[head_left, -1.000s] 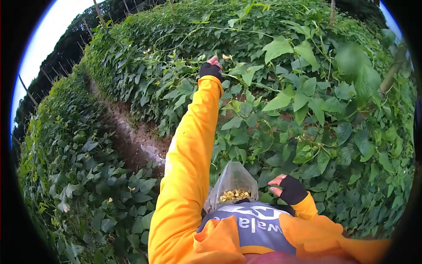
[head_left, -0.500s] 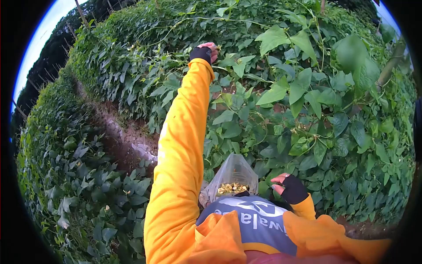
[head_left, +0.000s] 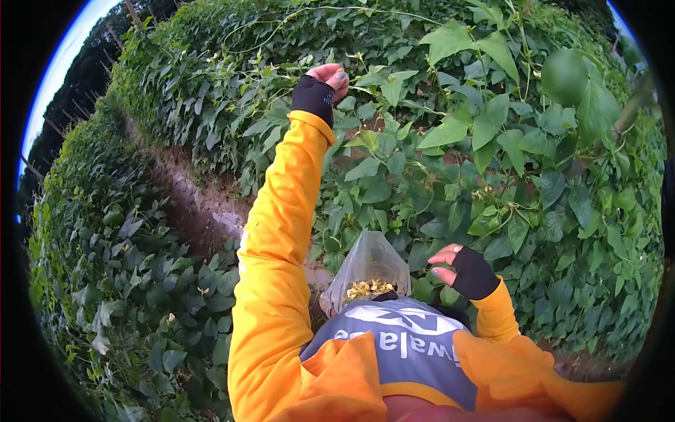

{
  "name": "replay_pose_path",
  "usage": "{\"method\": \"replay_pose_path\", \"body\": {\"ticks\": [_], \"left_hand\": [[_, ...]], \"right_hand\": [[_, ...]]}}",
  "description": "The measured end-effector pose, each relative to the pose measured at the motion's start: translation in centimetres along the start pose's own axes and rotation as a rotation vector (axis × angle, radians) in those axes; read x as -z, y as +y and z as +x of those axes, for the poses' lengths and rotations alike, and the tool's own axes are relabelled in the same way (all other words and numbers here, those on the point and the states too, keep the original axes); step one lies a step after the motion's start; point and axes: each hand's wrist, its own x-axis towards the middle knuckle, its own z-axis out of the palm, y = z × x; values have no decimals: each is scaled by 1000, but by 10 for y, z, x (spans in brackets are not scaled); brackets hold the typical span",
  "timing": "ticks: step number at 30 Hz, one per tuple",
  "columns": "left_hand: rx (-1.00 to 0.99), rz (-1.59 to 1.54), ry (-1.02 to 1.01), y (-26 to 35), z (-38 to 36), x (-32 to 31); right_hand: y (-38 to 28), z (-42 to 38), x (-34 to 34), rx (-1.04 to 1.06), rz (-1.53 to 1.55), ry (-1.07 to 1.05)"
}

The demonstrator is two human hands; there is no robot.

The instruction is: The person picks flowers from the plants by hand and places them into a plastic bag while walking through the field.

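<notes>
My left hand [head_left: 328, 86], in a black fingerless glove, is stretched out over the leafy vines. Its fingers are pinched together, with a tiny yellowish speck at the tips that is too small to name. Close by, a pale flower [head_left: 357, 56] stands on the climbing vines [head_left: 394, 84]. My right hand [head_left: 467, 271], gloved the same way, hovers beside the plants near my waist, its fingers loosely curved and apart, with nothing visible in them. A clear plastic bag [head_left: 373, 253] hangs at my front. Several small yellow-white blossoms [head_left: 370, 289] lie inside it.
Another leafy row [head_left: 140, 302] grows on the left, with a bare soil path [head_left: 204, 204] between the rows. Large leaves [head_left: 450, 42] and a blurred leaf [head_left: 564, 76] stand close at the upper right. Stakes [head_left: 132, 13] rise at the back.
My left hand has drawn back slightly toward me and turned, its fingers now pinched away from the flower. My right hand has risen a little. The view has shifted slightly.
</notes>
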Motion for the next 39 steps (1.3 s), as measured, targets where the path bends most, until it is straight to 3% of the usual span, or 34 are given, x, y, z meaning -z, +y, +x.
{"method": "replay_pose_path", "body": {"ticks": [3,6,8,10,13,16,17,18,22,27,30,32,39], "left_hand": [[229,167,-290,14,-103,-16],[156,671,-717,-8,-187,-9],[82,919,-1003,-44,-231,12],[273,1196,-1158,-49,-262,20],[290,1345,-1308,-67,-289,40],[359,1351,-1245,-59,-296,42],[368,1351,-1228,-55,-298,43],[350,1335,-1188,-52,-299,43],[339,1288,-1081,-50,-312,51],[314,1226,-953,-48,-324,56],[291,1105,-859,-50,-327,62],[279,1116,-822,-57,-330,65],[317,1050,-775,-61,-328,59]], "right_hand": [[-15,38,34,268,-164,209],[-41,84,67,403,-316,424],[-51,121,84,421,-385,501],[-41,164,99,397,-462,565],[-24,226,114,156,-675,616],[-21,273,134,-144,-880,457],[-52,270,132,-355,-863,379],[-41,285,138,-380,-887,366],[-27,299,149,-385,-739,278],[-2,307,148,-306,-754,450],[-25,293,145,-424,-540,323],[-3,301,148,-385,-387,387],[7,297,150,-261,-269,355]]}}
